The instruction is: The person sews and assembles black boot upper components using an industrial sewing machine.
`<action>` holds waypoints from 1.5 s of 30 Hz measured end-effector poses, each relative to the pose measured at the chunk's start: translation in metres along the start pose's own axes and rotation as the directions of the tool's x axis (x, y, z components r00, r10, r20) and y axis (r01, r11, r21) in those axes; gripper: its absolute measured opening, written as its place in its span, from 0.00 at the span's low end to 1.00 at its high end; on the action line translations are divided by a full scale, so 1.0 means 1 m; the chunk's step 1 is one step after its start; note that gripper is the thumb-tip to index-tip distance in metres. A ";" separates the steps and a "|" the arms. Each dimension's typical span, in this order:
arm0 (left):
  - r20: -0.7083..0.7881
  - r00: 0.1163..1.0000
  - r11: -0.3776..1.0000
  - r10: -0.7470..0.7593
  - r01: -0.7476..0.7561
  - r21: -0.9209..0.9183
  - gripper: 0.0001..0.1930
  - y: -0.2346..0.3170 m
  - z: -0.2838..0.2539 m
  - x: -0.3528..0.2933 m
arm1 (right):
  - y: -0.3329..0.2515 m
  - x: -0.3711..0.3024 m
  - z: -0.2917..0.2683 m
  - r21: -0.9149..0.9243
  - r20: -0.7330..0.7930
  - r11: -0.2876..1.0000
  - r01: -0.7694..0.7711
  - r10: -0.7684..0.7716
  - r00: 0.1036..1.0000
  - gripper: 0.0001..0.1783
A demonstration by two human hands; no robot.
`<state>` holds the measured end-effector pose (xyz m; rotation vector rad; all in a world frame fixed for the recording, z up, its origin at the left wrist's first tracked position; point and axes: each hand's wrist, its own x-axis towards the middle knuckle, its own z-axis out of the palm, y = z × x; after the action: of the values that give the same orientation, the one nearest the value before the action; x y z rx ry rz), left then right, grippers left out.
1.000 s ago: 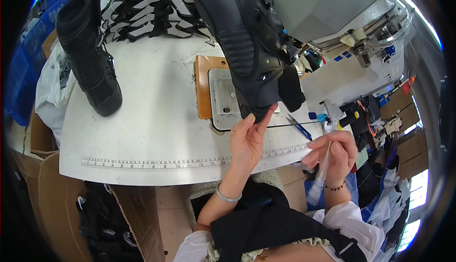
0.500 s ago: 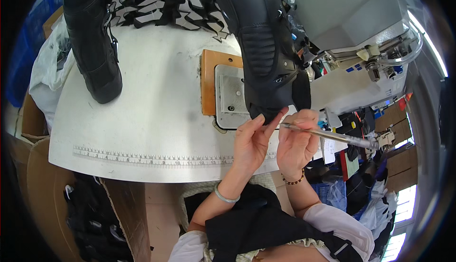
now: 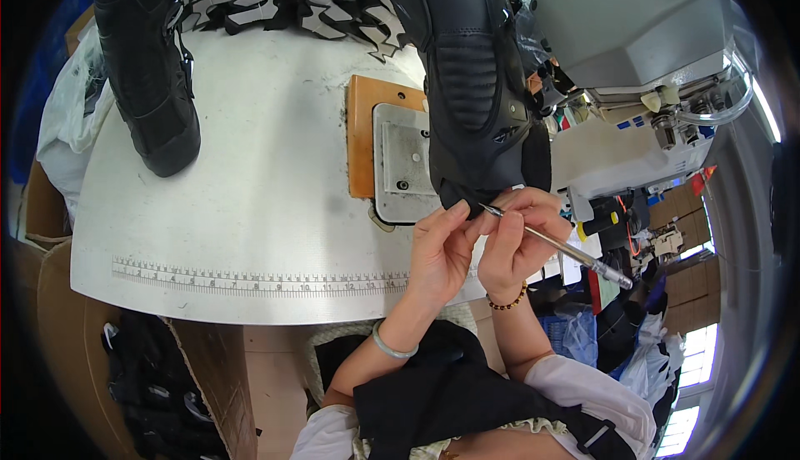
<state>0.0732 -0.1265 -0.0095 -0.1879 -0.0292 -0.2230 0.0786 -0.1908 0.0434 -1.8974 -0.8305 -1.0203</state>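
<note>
A black boot with a ribbed panel rests over the sewing machine's plate, its lower end toward me. My left hand pinches the edge of that lower end between thumb and fingers. In my right hand is a slim silver pen, slanting down to the right. Its tip meets the boot's edge beside my left fingertips, though my fingers partly hide the contact. A second black boot stands at the far left of the table.
The white table has a printed ruler along its front. Black-and-grey cut pieces are piled at the back. A grey sewing machine rises at the right. Cardboard boxes and a white plastic bag sit left.
My right hand has turned the pen, bringing its tip to the boot's edge by my left fingers; its back end has swung lower. The view has shifted slightly.
</note>
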 end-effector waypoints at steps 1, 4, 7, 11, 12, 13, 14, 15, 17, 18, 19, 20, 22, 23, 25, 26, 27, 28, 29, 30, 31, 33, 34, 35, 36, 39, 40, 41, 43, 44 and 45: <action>-0.007 1.000 1.000 -0.021 0.021 0.009 0.09 0.001 0.000 0.000 | 0.000 0.000 0.000 -0.055 0.012 0.998 0.033 -0.033 0.999 0.07; -0.034 0.999 0.999 -0.028 0.028 0.022 0.09 0.003 0.010 -0.002 | 0.000 0.002 -0.001 -0.136 0.026 0.988 0.073 -0.070 0.997 0.07; -0.009 1.000 1.000 -0.011 0.011 0.013 0.08 0.002 0.004 -0.001 | -0.001 0.000 -0.001 -0.132 0.020 0.989 0.061 -0.059 0.998 0.07; 0.058 0.998 1.000 -0.014 0.015 -0.008 0.08 0.000 -0.003 0.000 | -0.003 0.000 -0.001 -0.113 0.022 0.993 0.027 -0.025 0.999 0.07; 0.057 0.998 1.000 -0.015 0.015 -0.008 0.08 0.000 -0.004 0.000 | -0.002 0.000 -0.001 -0.113 0.023 0.993 0.027 -0.024 0.999 0.07; 0.045 0.998 0.999 -0.046 0.046 -0.015 0.07 0.000 -0.005 0.001 | -0.001 0.000 -0.002 -0.119 0.008 0.992 0.051 -0.050 0.999 0.08; 0.033 0.996 0.997 -0.077 0.078 -0.023 0.07 -0.001 -0.006 0.001 | -0.001 -0.001 -0.002 -0.126 -0.006 0.989 0.075 -0.076 0.997 0.09; 0.031 0.997 0.997 -0.077 0.078 -0.023 0.07 -0.001 -0.006 0.001 | -0.002 0.000 -0.002 -0.125 -0.006 0.989 0.074 -0.075 0.997 0.09; 0.008 0.996 0.996 -0.087 0.087 -0.020 0.07 -0.001 -0.007 0.001 | -0.006 0.002 -0.001 -0.197 0.049 0.979 0.055 -0.046 0.998 0.07; 0.007 0.996 0.996 -0.087 0.087 -0.019 0.07 0.000 -0.007 0.001 | -0.006 0.002 -0.001 -0.197 0.049 0.979 0.054 -0.046 0.998 0.07; 0.007 0.996 0.996 -0.088 0.088 -0.016 0.07 0.000 -0.008 0.001 | -0.007 0.002 0.000 -0.173 0.042 0.984 0.041 -0.034 0.999 0.07; 0.007 0.996 0.996 -0.088 0.089 -0.013 0.06 0.000 -0.008 0.001 | -0.007 0.002 0.000 -0.150 0.036 0.988 0.028 -0.023 0.999 0.07; 0.007 0.997 0.997 -0.080 0.080 -0.020 0.06 0.000 -0.004 0.000 | -0.007 0.003 0.001 -0.160 0.033 0.986 0.037 -0.032 0.999 0.07; 0.007 0.997 0.997 -0.072 0.072 -0.028 0.06 0.001 -0.003 0.000 | -0.007 0.003 0.001 -0.170 0.030 0.984 0.047 -0.042 0.999 0.07; 0.017 0.997 0.997 -0.070 0.070 -0.031 0.06 0.002 -0.002 0.000 | -0.007 0.002 0.001 -0.192 0.032 0.980 0.047 -0.042 0.999 0.07; 0.028 0.997 0.997 -0.068 0.069 -0.034 0.06 0.002 -0.002 0.000 | -0.007 0.002 0.001 -0.214 0.035 0.976 0.048 -0.041 0.999 0.07; 0.028 0.997 0.997 -0.067 0.068 -0.034 0.06 0.002 -0.003 -0.001 | -0.007 0.002 0.001 -0.214 0.035 0.976 0.048 -0.042 0.999 0.07; 0.034 0.997 0.997 -0.073 0.074 -0.037 0.07 0.003 -0.004 0.000 | -0.007 0.002 0.001 -0.197 0.044 0.980 0.042 -0.034 0.998 0.07; 0.040 0.996 0.996 -0.079 0.081 -0.039 0.07 0.003 -0.006 0.000 | -0.008 0.002 0.001 -0.180 0.052 0.983 0.035 -0.026 0.998 0.07; 0.042 0.996 0.996 -0.080 0.082 -0.036 0.07 0.002 -0.007 0.001 | -0.008 0.002 0.001 -0.180 0.049 0.983 0.036 -0.028 0.998 0.07; 0.050 0.998 0.999 -0.046 0.047 -0.022 0.07 0.000 -0.008 0.002 | -0.010 0.001 0.003 -0.001 -0.023 0.999 -0.047 0.047 0.999 0.07; 0.062 0.998 1.000 -0.016 0.016 0.001 0.07 0.000 0.000 0.002 | -0.013 0.002 -0.003 0.184 -0.090 0.976 -0.112 0.130 0.987 0.06; 0.039 0.999 1.000 -0.029 0.029 -0.004 0.08 0.003 0.013 0.000 | -0.017 0.004 -0.013 0.142 -0.090 0.989 -0.049 0.062 0.994 0.06; 0.015 0.999 0.999 -0.042 0.042 -0.009 0.08 0.005 0.021 0.000 | -0.019 0.005 -0.022 0.100 -0.088 0.995 0.015 -0.006 0.996 0.06; 0.021 0.999 0.999 -0.051 0.051 0.004 0.08 0.004 0.021 0.000 | -0.020 0.001 -0.030 0.098 -0.104 0.995 0.020 -0.010 0.995 0.06; 0.043 0.998 0.999 -0.036 0.034 0.031 0.09 0.004 0.012 0.001 | -0.013 -0.021 -0.056 -0.020 -0.247 0.982 0.185 -0.184 0.951 0.07; 0.060 0.998 0.999 -0.019 0.016 0.048 0.09 0.005 0.008 0.000 | -0.009 -0.034 -0.071 -0.186 -0.220 0.980 0.068 -0.109 0.969 0.07; 0.078 0.997 0.998 -0.006 0.002 0.061 0.09 0.005 0.008 0.000 | -0.002 -0.044 -0.087 -0.352 -0.206 0.935 -0.045 -0.030 0.978 0.07; 0.025 1.000 0.998 0.014 -0.016 0.066 0.09 0.008 0.014 -0.001 | 0.019 -0.061 -0.118 -0.508 -0.090 0.859 -0.056 0.011 0.996 0.06; -0.049 0.997 0.995 0.062 -0.058 0.081 0.09 0.009 0.014 -0.003 | 0.036 -0.073 -0.131 -0.627 0.027 0.777 -0.053 0.090 0.996 0.06; -0.046 0.997 0.994 0.065 -0.061 0.086 0.09 0.009 0.020 -0.003 | 0.046 -0.081 -0.145 -0.624 0.025 0.780 -0.053 0.088 0.996 0.06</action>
<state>0.0721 -0.1130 0.0080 -0.0994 0.0157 -0.1628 0.0298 -0.3524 0.0070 -2.4989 -0.4603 -1.3140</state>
